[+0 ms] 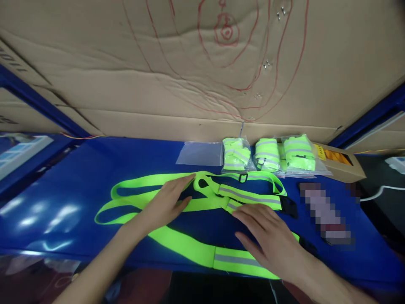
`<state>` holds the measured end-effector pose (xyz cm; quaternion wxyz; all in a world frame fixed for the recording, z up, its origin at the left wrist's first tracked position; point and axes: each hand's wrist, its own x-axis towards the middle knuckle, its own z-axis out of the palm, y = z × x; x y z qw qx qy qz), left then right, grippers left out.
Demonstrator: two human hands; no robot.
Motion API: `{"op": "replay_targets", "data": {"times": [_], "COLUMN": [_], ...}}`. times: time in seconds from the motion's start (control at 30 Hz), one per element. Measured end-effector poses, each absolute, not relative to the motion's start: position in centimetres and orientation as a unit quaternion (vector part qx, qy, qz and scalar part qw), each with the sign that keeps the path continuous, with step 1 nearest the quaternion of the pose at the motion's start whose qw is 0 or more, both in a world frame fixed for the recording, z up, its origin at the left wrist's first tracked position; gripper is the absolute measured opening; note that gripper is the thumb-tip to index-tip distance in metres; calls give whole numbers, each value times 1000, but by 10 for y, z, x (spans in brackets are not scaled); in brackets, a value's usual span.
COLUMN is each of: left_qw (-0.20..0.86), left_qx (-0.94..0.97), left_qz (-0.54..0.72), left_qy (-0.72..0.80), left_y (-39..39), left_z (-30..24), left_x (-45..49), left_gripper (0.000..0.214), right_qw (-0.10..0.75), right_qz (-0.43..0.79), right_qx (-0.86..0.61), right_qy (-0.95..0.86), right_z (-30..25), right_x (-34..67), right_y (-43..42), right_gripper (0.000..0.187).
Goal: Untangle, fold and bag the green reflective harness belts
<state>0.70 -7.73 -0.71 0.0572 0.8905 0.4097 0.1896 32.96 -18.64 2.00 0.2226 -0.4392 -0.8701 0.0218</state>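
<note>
A neon yellow-green reflective strap vest (202,255) with grey stripes lies spread out on the blue tabletop. Its long bands loop out to the left. A black slider buckle (243,178) sits on the back strap, and a dark buckle (289,207) is at the right end of another band. My left hand (169,200) rests over the middle bands, fingers stretched and thumb apart. Over the right-hand straps is my right hand (264,232), fingers extended and thumb spread; it covers part of the lower striped band. Whether its fingertips press the fabric, I cannot tell.
Clear bags with folded yellow-green straps (236,154) stand along the back, beside a flat plastic bag (201,153). An open cardboard box (341,162) is at the back right. A blurred-out object (325,213) lies on the right. Cardboard (158,101) with red rings rises behind.
</note>
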Motion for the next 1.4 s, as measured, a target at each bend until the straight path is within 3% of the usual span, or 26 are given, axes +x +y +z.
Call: {"op": "replay_targets", "data": {"times": [0.17,0.33,0.63,0.83,1.0,1.17,1.4], "left_qw": [52,22,-24,-32,-53,0,21], "left_qx": [897,903,868,854,858,858,871], "left_qz": [186,168,160,140,147,187,157], "left_qy": [397,394,469,500,490,479,465], "left_y": [-66,-41,-26,-27,-72,-116,-105], "left_z": [-13,-8,-4,-1,7,3,-16], "left_x": [-2,-18,-29,-33,-13,8,8], "left_gripper": [45,51,32,32,44,22,40], "right_qw": [240,236,320,293,284,282,262], "right_qz": [28,56,116,122,115,122,140], "right_qx": [-445,-353,-270,-286,-309,-303,-283], "right_qy": [-862,-904,-901,-904,-900,-902,-912], "right_z": [8,-18,-23,-28,-27,-29,-28], "right_x": [260,238,253,253,250,253,253], "right_y": [-102,-75,-85,-86,-86,-84,-87], "right_gripper": [56,19,21,23,27,20,19]}}
